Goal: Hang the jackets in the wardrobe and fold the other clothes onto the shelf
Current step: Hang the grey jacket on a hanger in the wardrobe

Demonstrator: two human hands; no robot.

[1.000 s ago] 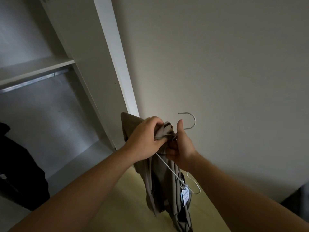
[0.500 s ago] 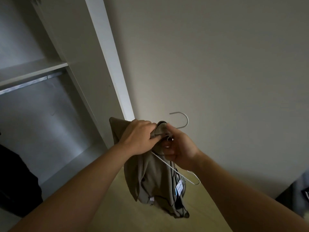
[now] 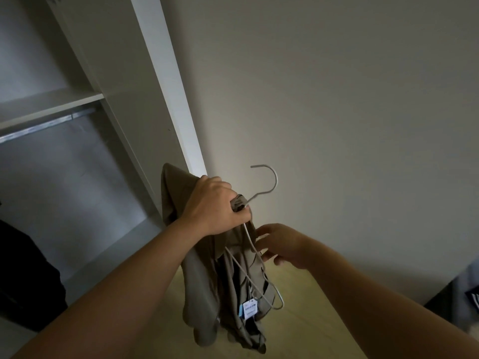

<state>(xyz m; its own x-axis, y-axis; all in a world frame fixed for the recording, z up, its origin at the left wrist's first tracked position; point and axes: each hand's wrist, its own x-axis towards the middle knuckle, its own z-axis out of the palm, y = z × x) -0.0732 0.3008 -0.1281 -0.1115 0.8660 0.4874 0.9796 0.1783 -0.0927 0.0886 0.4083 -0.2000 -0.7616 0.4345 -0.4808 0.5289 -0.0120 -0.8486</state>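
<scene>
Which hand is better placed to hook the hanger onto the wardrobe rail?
Left. The left hand grips the hanger neck and jacket, and the rail lies on that side. The right hand is open, beside the jacket.

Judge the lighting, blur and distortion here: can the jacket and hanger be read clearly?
Head view: dim, yet the tan jacket, the hanger and the left hand gripping both read sharply; the right hand is slightly soft; the dark garment inside the wardrobe is a black mass; print on the tag is illegible; the wide-angle lens slants the wardrobe's front edge.
</scene>
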